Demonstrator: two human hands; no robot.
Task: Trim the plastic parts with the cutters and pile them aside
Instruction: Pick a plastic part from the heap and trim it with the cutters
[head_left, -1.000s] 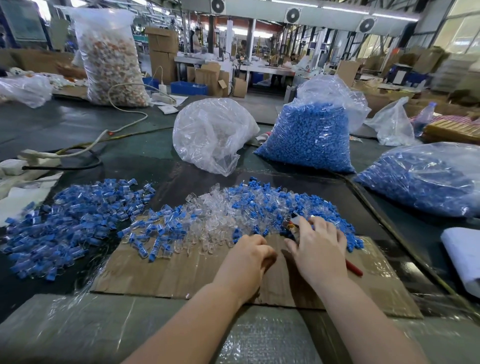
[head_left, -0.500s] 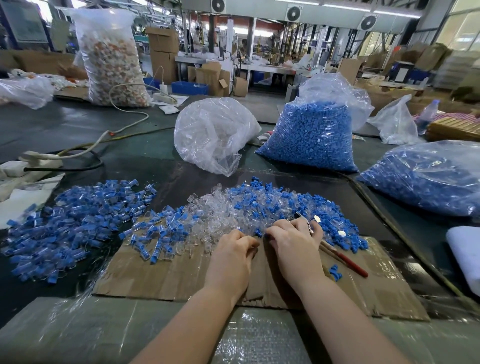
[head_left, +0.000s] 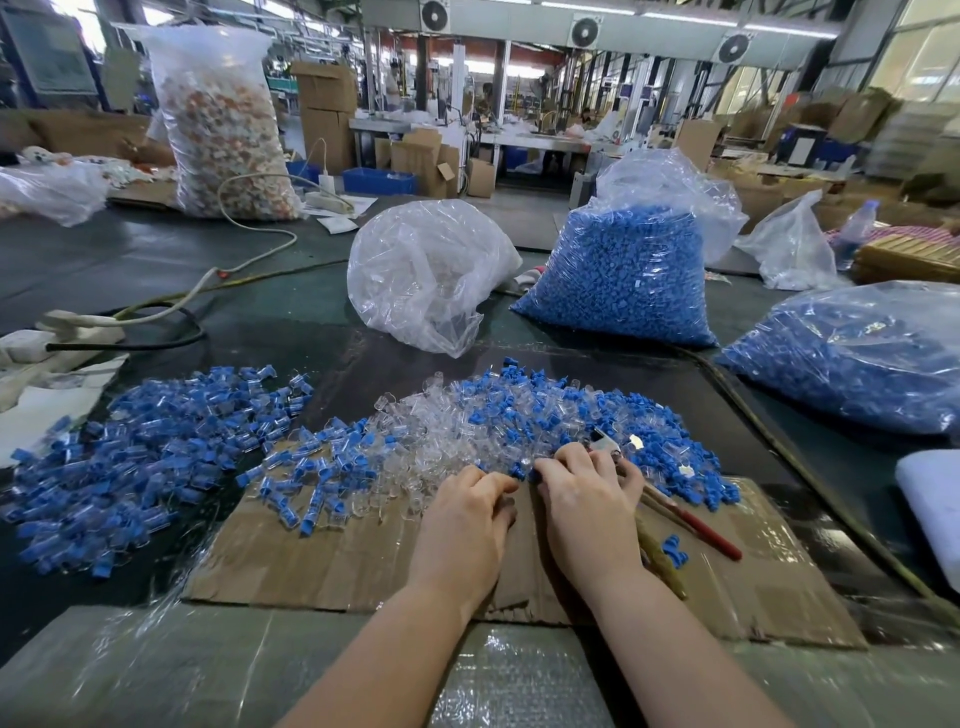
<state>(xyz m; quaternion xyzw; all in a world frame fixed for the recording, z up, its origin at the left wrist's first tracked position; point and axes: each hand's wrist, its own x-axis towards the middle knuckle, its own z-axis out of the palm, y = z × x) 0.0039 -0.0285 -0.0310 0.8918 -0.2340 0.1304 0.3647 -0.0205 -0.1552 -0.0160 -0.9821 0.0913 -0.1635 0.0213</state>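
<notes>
A: Where are the hands?

B: Low in the middle of the frame, side by side over the cardboard sheet (head_left: 322, 561). The left hand (head_left: 462, 525) has its fingers curled, tips at the near edge of the mixed pile (head_left: 519, 415) of clear and blue parts. Whether it pinches one I cannot tell.

A: And the right?

B: The right hand (head_left: 587, 509) is curled round the cutters (head_left: 691, 525); the metal head pokes out above the knuckles, and the red handles run out toward the lower right. Its fingertips touch a blue part (head_left: 518, 470) right between the two hands.

A: Any pile set aside?

B: Yes, the side pile (head_left: 140, 457) of blue-and-clear pieces spreads across the left of the frame, apart from the mixed pile. One loose blue piece (head_left: 674, 552) lies on the cardboard just right of the right wrist.

A: Behind them?

B: A crumpled clear bag (head_left: 426, 270) at centre, a full bag of blue parts (head_left: 623, 275) to its right, and another blue bag (head_left: 857, 353) at the right edge.
</notes>
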